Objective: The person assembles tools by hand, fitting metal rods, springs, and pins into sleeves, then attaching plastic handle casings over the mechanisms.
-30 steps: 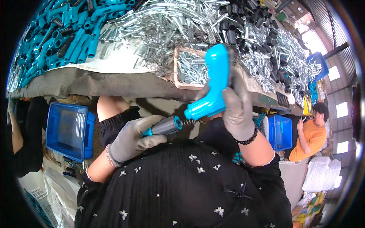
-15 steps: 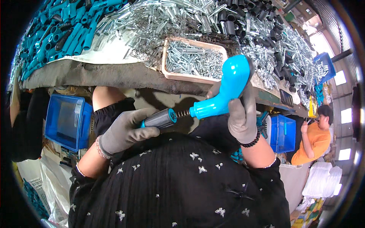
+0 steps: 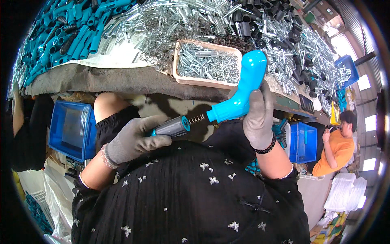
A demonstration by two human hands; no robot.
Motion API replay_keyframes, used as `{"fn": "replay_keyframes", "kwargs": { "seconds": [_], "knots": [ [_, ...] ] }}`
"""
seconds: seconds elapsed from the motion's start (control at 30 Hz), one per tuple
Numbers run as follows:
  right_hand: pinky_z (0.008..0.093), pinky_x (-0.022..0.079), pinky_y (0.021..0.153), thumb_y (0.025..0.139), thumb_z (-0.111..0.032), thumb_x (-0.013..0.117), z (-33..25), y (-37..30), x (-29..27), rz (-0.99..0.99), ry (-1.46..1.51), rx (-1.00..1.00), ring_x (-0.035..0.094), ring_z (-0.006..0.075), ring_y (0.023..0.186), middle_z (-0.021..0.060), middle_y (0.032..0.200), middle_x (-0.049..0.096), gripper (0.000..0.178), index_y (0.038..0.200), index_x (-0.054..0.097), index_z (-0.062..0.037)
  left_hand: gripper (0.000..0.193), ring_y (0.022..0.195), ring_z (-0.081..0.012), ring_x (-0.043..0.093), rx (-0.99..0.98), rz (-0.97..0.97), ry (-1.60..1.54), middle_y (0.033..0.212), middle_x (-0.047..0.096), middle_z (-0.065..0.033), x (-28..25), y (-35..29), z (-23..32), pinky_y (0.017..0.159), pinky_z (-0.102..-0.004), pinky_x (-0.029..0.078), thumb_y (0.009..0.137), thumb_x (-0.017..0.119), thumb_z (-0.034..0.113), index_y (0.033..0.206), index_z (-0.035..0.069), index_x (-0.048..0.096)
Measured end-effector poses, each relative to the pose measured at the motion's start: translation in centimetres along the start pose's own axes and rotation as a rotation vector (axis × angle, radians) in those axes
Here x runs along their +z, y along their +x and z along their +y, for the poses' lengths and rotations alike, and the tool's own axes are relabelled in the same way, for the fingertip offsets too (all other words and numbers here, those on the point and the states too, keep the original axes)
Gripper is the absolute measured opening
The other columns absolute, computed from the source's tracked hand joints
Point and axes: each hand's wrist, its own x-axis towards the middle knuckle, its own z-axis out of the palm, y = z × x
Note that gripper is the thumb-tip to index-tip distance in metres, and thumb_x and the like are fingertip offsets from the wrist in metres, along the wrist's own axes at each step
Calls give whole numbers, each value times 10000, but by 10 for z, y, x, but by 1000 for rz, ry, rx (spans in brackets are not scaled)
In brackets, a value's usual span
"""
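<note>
My gloved left hand (image 3: 138,138) is closed round a dark grey ribbed sleeve (image 3: 172,127) with a teal end. A thin coil spring (image 3: 197,118) sticks out of the sleeve's end and reaches toward the open threaded neck of a bright blue curved plastic handle (image 3: 248,83). Whether the spring's far tip enters the neck I cannot tell. My gloved right hand (image 3: 260,118) grips the blue handle from its right side, thumb against it. Both pieces are held above my lap, in front of the table edge.
On the table, a cream tray (image 3: 176,65) holds small metal pins. Around it lie heaps of metal tubes (image 3: 219,20), black sleeves (image 3: 245,29) and teal handles (image 3: 61,40). Blue crates (image 3: 87,134) stand below on both sides. A person in orange (image 3: 338,148) sits at right.
The blue handle has turned more upright and shifted slightly away from the sleeve, so more of the spring shows. My left hand stays nearly in place.
</note>
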Motion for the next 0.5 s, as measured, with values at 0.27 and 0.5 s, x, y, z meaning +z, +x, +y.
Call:
{"fn": "replay_keyframes", "kwargs": {
  "seconds": [0.27,0.5],
  "knots": [
    [397,497,930,910,-288,729,-18,10,-6,-434,-477,-508,632,307,1033,152,1151,620,480,1274,560,-24,416,791,-67,597,-57,-120,-224,871,668,-32,-3,1,-5,690,-222,468,936,719,277,1249,20,624],
    [437,570,839,847,-124,743,-38,18,-16,-679,-536,-617,697,369,965,248,1160,661,355,1159,604,-25,396,637,-86,581,-238,-335,-278,828,655,-23,-20,0,-7,536,-226,448,935,705,328,1200,44,631]
  ]
}}
